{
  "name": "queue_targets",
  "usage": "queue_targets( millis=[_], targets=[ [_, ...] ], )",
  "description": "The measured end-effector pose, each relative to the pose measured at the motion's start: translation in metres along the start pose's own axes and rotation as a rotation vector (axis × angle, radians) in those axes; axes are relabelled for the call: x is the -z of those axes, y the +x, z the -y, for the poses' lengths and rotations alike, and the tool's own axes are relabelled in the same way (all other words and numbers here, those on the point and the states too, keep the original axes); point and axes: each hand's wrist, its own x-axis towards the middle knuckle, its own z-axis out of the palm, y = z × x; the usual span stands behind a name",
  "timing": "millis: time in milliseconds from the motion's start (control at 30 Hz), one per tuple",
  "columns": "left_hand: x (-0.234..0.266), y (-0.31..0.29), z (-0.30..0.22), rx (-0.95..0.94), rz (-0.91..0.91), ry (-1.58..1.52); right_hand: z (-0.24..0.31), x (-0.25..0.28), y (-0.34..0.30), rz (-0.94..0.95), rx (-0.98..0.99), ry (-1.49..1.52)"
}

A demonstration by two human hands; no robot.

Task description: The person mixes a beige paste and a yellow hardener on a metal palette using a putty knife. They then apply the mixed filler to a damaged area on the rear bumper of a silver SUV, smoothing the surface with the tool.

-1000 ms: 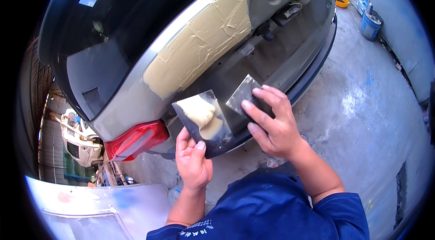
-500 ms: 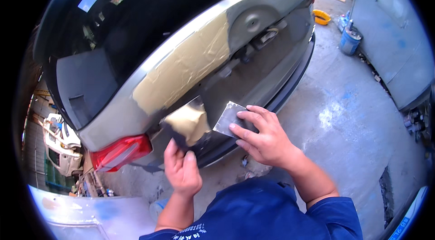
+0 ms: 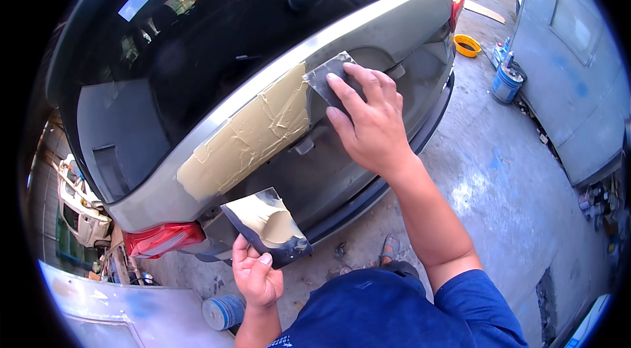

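Observation:
A flat, dark square palette point(image 3: 297, 254) is pinched at its near edge by my left hand point(image 3: 257, 277). On it lies a mound of cream-coloured body filler point(image 3: 266, 220). My right hand point(image 3: 371, 111) grips a thin grey putty spreader point(image 3: 322, 76), with thumb and fingers pressed on its face. The spreader's far edge is at the right end of a cream filler patch point(image 3: 246, 134) on the car tailgate point(image 3: 388, 9); contact cannot be made out for certain. Ridges and smears cross the patch. Part of the tailgate is hidden behind my right hand.
The rear window point(image 3: 217, 52) rises above the patch, and the bumper point(image 3: 368, 200) juts out below. A red tail light point(image 3: 164, 239) is at the left corner. Blue buckets point(image 3: 506, 83) and a yellow basin point(image 3: 467, 46) stand on the floor. A grey panel point(image 3: 572, 72) stands at right.
My right hand has carried the spreader up and away from the palette to the patch's right end. The palette in my left hand has dropped lower and nearer to me.

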Motion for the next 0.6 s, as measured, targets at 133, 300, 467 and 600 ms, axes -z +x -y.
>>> queue_targets(
  millis=[133,300,467,600],
  targets=[
    [-0.003,-0.004,0.009,0.016,-0.043,-0.003,-0.005,-0.008,0.014,0.040,0.032,-0.032],
    [-0.008,-0.003,0.017,0.008,-0.044,-0.031,-0.011,-0.010,0.019,0.069,0.079,-0.089],
    [-0.011,-0.003,0.018,0.024,-0.073,-0.013,-0.012,-0.011,0.022,0.074,0.084,-0.068],
    [-0.014,-0.001,0.019,0.033,-0.058,-0.016,-0.013,-0.015,0.024,0.051,0.088,-0.070]
  ],
)
